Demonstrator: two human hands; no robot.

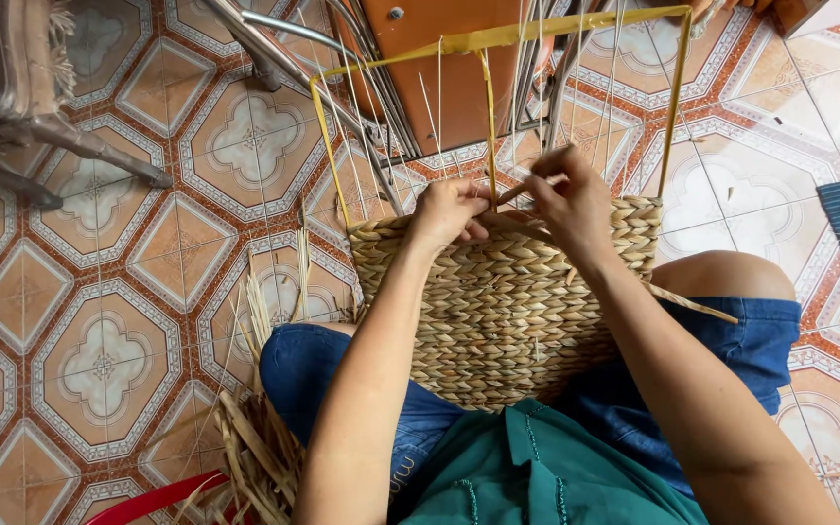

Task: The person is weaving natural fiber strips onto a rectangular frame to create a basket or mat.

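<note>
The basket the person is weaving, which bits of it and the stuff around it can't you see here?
Head view only:
- Woven basket: its bottom is hidden behind the green shirt and lap.
- Left hand and right hand: fingertips curl behind the rim, grip unclear.
- Yellow frame: its base sits inside the weave.
- Dried straw bundle: cut off by the bottom edge.

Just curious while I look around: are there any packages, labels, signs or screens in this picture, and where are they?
None that can be made out: no package, sign or screen shows.
The only possible marking is some small pale print on the blue shorts, near the bottom edge by the left arm; too small to tell.
Both hands, left hand and right hand, work on a plain woven basket.
</note>
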